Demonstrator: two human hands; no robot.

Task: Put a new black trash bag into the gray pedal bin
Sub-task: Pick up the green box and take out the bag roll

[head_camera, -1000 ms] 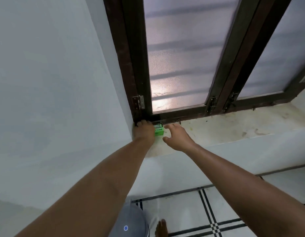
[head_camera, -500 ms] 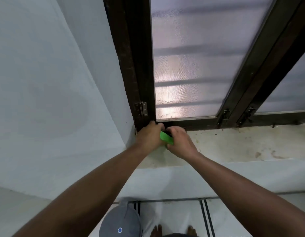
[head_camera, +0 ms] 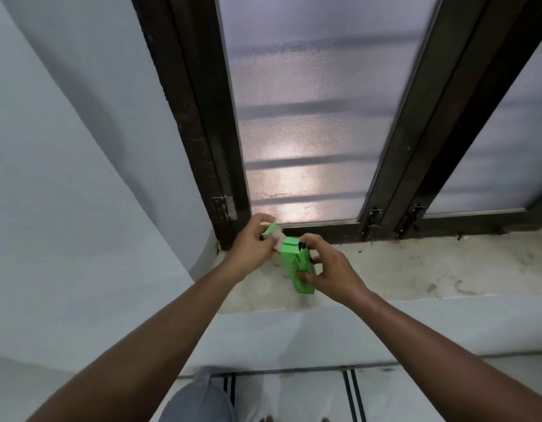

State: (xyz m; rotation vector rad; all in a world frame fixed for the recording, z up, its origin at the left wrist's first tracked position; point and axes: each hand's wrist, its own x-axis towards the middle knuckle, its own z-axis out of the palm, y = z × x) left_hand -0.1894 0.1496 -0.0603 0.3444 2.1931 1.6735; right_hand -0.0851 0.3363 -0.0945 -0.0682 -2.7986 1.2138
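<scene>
Right now you're at the fetch-a-bag step: your right hand [head_camera: 330, 269] is wrapped around a green box [head_camera: 295, 268], presumably the bag carton, thumb on the near face and fingers curled behind it, holding it tilted just above the window sill [head_camera: 415, 269]. Your left hand [head_camera: 251, 242], at 10 o'clock from the box, is pinched shut on the green top flap [head_camera: 57, 229] and folds it back toward the window frame [head_camera: 202, 132]. Top end of the box looks open; something dark shows at the mouth but it's too small to call a bag. No black trash bag is clearly visible yet. Gray pedal bin [head_camera: 199, 403] sits at 6 o'clock, low at the frame edge between your forearms, well apart from the box, lid closed as far as I can tell. Next move, my read: let go of the flap, get two fingers into the opening, pull one bag free while the right hand keeps the carton steady, then turn down to the bin. Versus half a second ago: the box was mostly buried between both fists up against the frame corner with only a green sliver showing; now it's drawn out toward you, stood more upright, printed side visible, flap lifted, hands spread slightly apart.
</scene>
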